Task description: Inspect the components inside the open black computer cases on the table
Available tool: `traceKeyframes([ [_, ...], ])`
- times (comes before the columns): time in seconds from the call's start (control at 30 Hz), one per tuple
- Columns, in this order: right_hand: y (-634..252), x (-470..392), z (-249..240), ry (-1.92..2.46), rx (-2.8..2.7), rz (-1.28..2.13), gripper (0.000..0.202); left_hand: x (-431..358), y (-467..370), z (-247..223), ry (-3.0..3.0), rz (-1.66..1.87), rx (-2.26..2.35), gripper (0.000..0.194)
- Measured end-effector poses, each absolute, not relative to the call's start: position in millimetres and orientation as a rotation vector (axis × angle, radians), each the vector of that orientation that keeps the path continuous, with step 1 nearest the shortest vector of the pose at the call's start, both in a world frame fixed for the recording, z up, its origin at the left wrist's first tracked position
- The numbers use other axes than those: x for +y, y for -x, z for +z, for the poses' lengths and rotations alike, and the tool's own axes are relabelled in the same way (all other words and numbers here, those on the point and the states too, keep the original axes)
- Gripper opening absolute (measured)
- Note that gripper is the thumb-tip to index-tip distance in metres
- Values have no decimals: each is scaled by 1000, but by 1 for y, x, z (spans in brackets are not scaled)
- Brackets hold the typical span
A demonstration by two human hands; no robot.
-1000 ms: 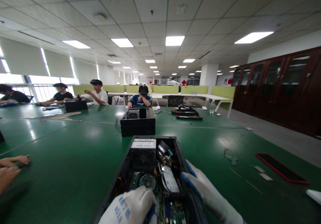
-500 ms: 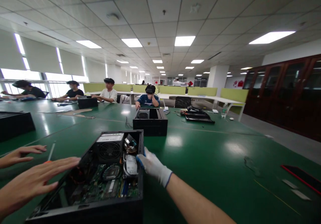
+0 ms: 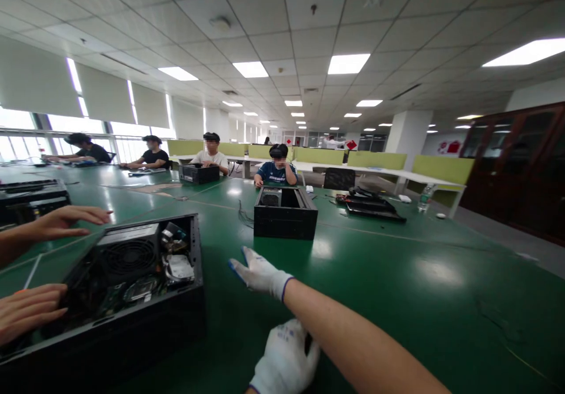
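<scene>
My right hand (image 3: 261, 274), in a white glove with blue fingertips, is held over the green table with its fingers apart. It holds nothing and is clear of the open computer case (image 3: 200, 276) to its left. Closer to me, my gloved left hand (image 3: 285, 356) has curled fingers. My right forearm partly covers it, and I cannot make out what, if anything, is in it. Inside the tilted case show a power supply (image 3: 128, 254) with a fan and a silver hard drive (image 3: 180, 268). A co-worker's bare hands (image 3: 33, 314) are at the case's left side.
Another open black computer case (image 3: 285, 223) stands ahead on the green table (image 3: 375, 300). Flat black parts (image 3: 375, 208) and a clear bottle (image 3: 426, 197) lie beyond, to the right. Several people sit along the far side. One more case (image 3: 35, 194) is at far left.
My right hand has let go of the computer case's edge. The case has shifted left, with the co-worker's hands beside it. My left hand has come into view below my right forearm.
</scene>
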State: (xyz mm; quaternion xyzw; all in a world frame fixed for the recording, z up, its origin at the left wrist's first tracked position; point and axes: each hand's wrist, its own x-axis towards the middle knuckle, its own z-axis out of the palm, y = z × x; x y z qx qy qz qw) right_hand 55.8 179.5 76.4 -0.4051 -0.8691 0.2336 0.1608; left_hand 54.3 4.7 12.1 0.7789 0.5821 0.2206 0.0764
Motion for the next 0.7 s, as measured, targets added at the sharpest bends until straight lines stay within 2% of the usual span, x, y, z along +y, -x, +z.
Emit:
traceKeyframes([
  [0.13, -100, 231, 81, 1485, -2447, 433, 98, 63, -69, -14, -2288, 650, 1705, 36],
  [0.37, -157, 324, 103, 1822, -2266, -72, 86, 61, -74, -12, -2306, 547, 1656, 40],
  [0.7, -157, 397, 111, 1891, -2343, -235, 90, 68, -79, -1, -2164, 258, 1680, 50],
])
